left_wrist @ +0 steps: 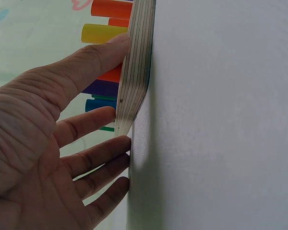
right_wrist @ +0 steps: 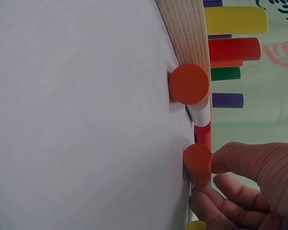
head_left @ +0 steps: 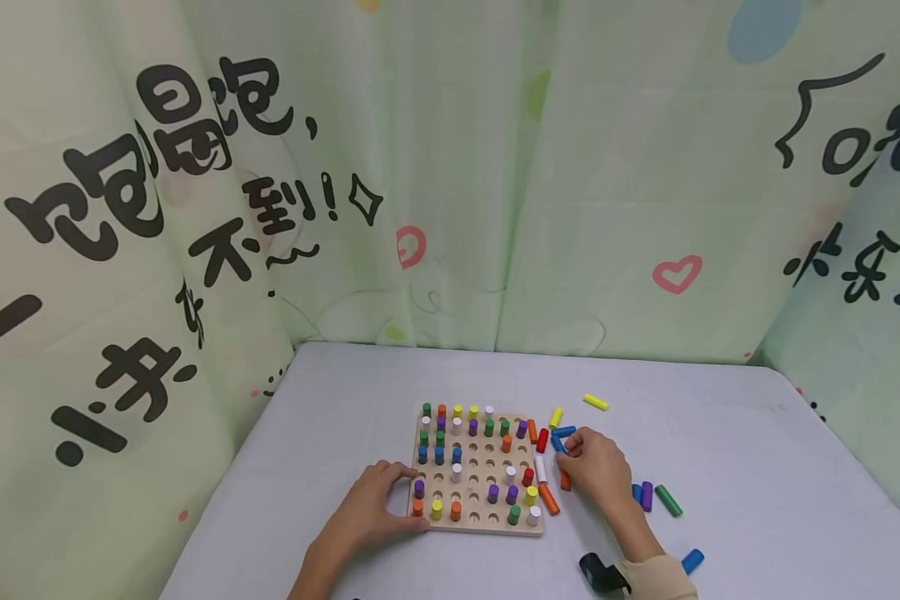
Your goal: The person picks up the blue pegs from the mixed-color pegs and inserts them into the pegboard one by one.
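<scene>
A wooden pegboard (head_left: 482, 467) with rows of holes, many filled by coloured pegs, lies on the table. My left hand (head_left: 378, 506) rests at its near left corner; in the left wrist view, the thumb and index fingertip touch the board's edge (left_wrist: 134, 62) with the fingers nearly straight. To the right of the board, my right hand (head_left: 598, 467) pinches the end of a blue peg (head_left: 558, 444) between thumb and fingers, the contact partly hidden. Just by the thumb lies an orange peg (right_wrist: 198, 165). Along the board's right side are a white peg (head_left: 540, 468) and another orange peg (head_left: 548, 499).
Yellow pegs (head_left: 596, 402) lie behind the right hand, and a red peg (head_left: 542, 440) beside the board. Further right are a purple peg (head_left: 647, 497), a green peg (head_left: 669, 501) and a blue peg (head_left: 692, 561). A printed curtain (head_left: 495, 183) surrounds the white table (head_left: 757, 467).
</scene>
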`<state>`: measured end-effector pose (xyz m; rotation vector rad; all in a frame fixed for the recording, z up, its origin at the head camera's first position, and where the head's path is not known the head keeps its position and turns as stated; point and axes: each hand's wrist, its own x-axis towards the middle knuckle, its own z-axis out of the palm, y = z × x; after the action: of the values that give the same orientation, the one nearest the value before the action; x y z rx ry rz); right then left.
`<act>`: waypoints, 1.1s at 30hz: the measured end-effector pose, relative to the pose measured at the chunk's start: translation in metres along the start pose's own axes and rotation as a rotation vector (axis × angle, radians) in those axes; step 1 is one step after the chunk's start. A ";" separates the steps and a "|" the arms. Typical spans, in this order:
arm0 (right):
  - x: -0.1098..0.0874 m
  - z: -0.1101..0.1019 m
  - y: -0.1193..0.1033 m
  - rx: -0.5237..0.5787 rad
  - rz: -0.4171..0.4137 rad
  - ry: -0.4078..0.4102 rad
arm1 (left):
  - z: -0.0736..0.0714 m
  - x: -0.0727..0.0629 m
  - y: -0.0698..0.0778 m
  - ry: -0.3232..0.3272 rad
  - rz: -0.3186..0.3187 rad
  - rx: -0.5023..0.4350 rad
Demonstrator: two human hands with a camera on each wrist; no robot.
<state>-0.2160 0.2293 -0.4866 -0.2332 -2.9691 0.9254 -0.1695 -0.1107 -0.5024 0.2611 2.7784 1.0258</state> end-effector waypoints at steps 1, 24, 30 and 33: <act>0.000 0.000 0.000 0.001 0.000 0.000 | 0.000 0.000 0.000 -0.001 0.000 -0.001; -0.006 0.003 0.006 0.087 -0.014 0.061 | 0.002 0.001 -0.003 0.001 0.007 0.004; -0.009 0.002 0.005 0.132 -0.030 0.070 | 0.001 0.001 -0.003 0.006 0.019 0.009; -0.010 0.002 0.004 0.138 -0.041 0.088 | 0.001 0.002 -0.003 0.005 0.022 0.006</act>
<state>-0.2055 0.2302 -0.4907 -0.2029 -2.8053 1.0798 -0.1710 -0.1119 -0.5053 0.2911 2.7893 1.0239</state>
